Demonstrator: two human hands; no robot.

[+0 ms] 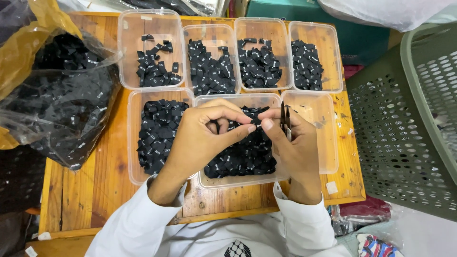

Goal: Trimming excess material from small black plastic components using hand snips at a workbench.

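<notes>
My left hand [202,138] and my right hand [293,143] meet over the middle front clear plastic tray [238,180], which is full of small black fabric labels [245,159]. Both pinch one small black label [255,122] between thumb and forefinger. My right hand also holds small dark thread snips [285,120], blades pointing up. White sleeves cover both forearms.
Several more clear trays of black labels sit on the small wooden table [95,190]; the front right tray [323,138] is nearly bare. A plastic bag of labels [62,104] lies at left. A green perforated basket [409,123] stands at right.
</notes>
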